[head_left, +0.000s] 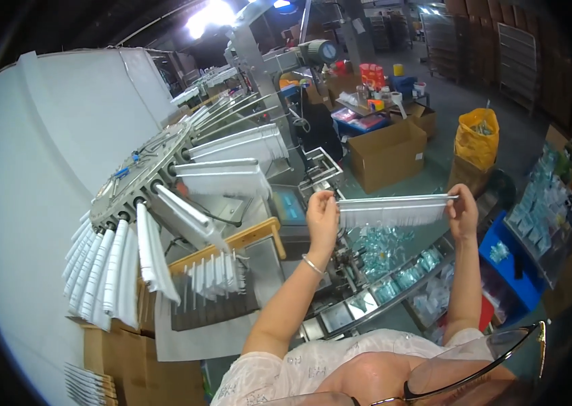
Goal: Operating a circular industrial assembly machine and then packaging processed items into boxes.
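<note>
Out in front of me, a thin rod hung with a row of white strips (394, 211) is stretched level between my hands. My left hand (323, 218) pinches its left end, and my right hand (462, 211) pinches the right end. Left of my hands stands a round rotary machine (142, 169) with rods fanning outward. Several of those rods carry white hanging pieces (222, 178). Below it, a wood-edged tray (269, 271) holds more rods with white pieces (215, 276). Beneath the held rod lies a heap of clear teal packets (377, 252).
A conveyor with pockets (330, 318) holding teal packets runs close to my body. On the right are a blue bin (535, 291) and a surface heaped with packets (536, 210). Farther off stand a cardboard box (387, 157), a yellow sack (477, 142) and a cluttered table (398, 105).
</note>
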Motion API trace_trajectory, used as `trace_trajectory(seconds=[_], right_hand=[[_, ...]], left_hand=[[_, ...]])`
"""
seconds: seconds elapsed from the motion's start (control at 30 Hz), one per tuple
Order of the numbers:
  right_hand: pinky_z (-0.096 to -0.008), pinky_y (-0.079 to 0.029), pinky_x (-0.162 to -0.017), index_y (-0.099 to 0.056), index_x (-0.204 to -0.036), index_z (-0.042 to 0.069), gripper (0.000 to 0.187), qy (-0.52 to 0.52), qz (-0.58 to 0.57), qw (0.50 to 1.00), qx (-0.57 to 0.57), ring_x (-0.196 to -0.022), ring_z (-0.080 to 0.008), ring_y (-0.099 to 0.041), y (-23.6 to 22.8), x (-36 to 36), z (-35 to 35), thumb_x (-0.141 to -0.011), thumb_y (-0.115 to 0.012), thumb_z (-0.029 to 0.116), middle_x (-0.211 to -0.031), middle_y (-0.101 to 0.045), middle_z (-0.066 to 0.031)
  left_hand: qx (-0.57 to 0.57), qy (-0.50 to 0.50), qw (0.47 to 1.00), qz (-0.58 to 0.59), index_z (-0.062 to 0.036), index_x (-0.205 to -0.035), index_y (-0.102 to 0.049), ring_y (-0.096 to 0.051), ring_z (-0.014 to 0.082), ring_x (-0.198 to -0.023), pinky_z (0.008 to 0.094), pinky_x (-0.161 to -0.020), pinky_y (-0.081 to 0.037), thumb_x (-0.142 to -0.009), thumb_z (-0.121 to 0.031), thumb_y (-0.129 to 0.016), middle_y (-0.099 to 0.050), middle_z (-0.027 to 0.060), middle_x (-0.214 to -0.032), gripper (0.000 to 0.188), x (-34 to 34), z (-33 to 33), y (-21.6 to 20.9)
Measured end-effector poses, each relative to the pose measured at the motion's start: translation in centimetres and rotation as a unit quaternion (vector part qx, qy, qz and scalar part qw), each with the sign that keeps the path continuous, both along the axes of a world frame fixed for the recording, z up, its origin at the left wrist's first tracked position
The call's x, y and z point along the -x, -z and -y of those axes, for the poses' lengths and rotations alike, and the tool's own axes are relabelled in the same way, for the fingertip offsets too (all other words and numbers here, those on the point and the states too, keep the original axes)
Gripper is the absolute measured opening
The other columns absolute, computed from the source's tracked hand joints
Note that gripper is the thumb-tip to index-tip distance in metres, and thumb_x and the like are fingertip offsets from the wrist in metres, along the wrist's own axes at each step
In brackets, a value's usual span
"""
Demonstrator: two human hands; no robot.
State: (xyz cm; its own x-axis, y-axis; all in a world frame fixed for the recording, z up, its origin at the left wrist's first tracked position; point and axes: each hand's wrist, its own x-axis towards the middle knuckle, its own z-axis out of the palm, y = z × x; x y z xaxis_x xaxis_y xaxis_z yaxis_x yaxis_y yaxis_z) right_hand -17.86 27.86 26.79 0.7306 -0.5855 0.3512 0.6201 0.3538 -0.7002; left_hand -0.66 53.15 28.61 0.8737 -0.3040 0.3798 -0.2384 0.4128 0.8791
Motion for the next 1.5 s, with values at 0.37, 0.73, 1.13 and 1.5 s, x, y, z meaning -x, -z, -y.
trace_trajectory(seconds=[0.37, 0.73, 1.13, 1.5], right_hand=[[-0.0217, -0.037, -0.045, -0.054, -0.091, -0.001, 0.027, -0.106, 0.029, 0.993, 0.046, -0.05, -0.0116, -0.047, -3.1, -14.1, 7.5, -0.093, -0.042, 0.022, -0.066, -0.057, -0.009], [-0.021, -0.035, -0.047, -0.056, -0.092, 0.001, 0.022, -0.172, 0.137, 0.975, -0.026, -0.052, -0.0114, -0.047, -10.9, -27.2, 6.6, -0.092, -0.044, 0.02, -0.068, -0.058, -0.0102], [-0.0189, -0.021, -0.046, -0.057, -0.098, 0.003, 0.025, -0.224, 0.08, 0.949, 0.207, -0.052, -0.0021, -0.031, -15.1, -31.2, -1.2, -0.092, -0.046, 0.026, -0.063, -0.04, 0.0063], [-0.0171, -0.027, -0.046, -0.06, -0.092, 0.007, 0.029, -0.182, 0.074, 0.975, 0.1, -0.052, -0.0032, -0.038, -14.6, -34.7, -10.7, -0.09, -0.051, 0.034, -0.065, -0.048, 0.004]], left_hand=[[-0.081, -0.287, 0.925, 0.235, -0.0005, -0.095, -0.056, -0.052, 0.0099, -0.066, 0.0226, -0.058, -0.041, -0.088, -0.007, -0.05, -0.057, 0.0048, -0.074, 0.011, -9.7, 5.6, -3.2], [-0.234, -0.543, 0.719, 0.366, -0.0093, -0.111, -0.059, -0.059, 0.0271, -0.081, 0.0317, -0.072, -0.045, -0.079, 0.004, -0.045, -0.061, 0.0133, -0.092, 0.037, -15.7, 4.3, -12.5], [-0.293, -0.519, 0.683, 0.423, -0.0014, -0.117, -0.047, -0.047, 0.0335, -0.082, 0.0395, -0.074, -0.037, -0.076, -0.002, -0.052, -0.049, 0.0152, -0.089, 0.041, -8.7, 6.2, -5.3], [-0.404, -0.302, 0.757, 0.415, -0.005, -0.098, -0.061, -0.051, 0.0266, -0.066, 0.0361, -0.059, -0.04, -0.07, 0.0, -0.058, -0.052, 0.0082, -0.075, 0.029, 6.1, -5.6, 1.1]])
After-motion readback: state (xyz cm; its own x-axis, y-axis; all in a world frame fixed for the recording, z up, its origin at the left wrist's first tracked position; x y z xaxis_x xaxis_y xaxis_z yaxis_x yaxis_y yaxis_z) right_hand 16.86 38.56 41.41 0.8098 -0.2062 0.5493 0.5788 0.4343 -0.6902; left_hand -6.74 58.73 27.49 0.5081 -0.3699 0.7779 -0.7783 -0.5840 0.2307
